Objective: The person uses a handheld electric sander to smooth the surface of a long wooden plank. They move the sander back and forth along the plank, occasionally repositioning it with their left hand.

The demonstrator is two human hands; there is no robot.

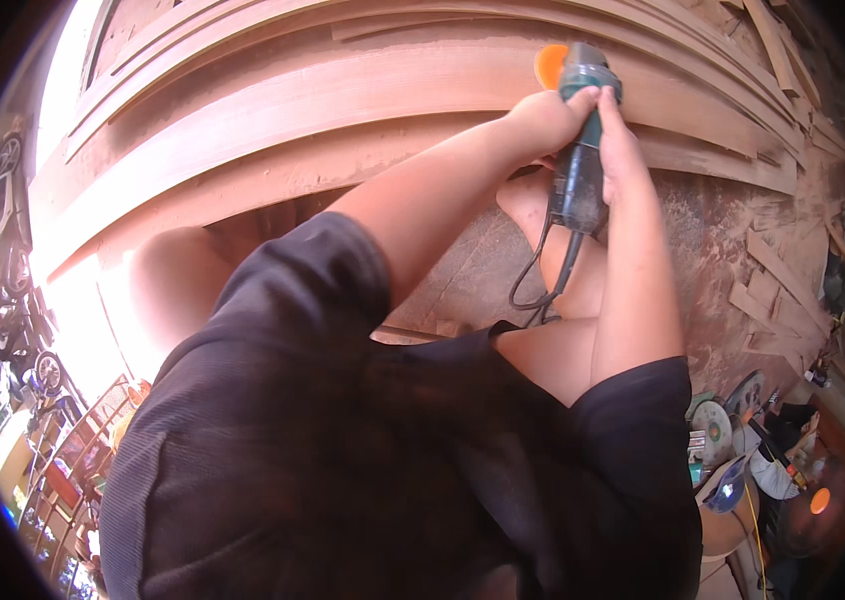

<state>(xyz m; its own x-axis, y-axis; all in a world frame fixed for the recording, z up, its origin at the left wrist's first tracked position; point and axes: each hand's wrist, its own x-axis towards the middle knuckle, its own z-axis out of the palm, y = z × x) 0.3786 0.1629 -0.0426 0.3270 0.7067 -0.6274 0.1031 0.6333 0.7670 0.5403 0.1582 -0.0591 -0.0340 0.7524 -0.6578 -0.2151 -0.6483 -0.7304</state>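
Both my arms reach forward to an angle grinder (577,185) with a dark green and black body. Its orange disc (550,66) is at or just above a long pale wooden board (283,98); whether it touches I cannot tell. My left hand (551,122) is wrapped round the grinder's front part from the left. My right hand (620,150) closes on the body from the right, thumb toward the head. The black cord (568,265) hangs from the rear end and loops beside my bare leg (573,280).
More long boards (413,22) lie stacked beyond. Wood offcuts (778,285) litter the dusty floor at right. Grinding discs (713,430), dark safety glasses (728,488) and other tools crowd the lower right. Motorbikes (13,230) stand at far left, near a rusty metal rack (68,470).
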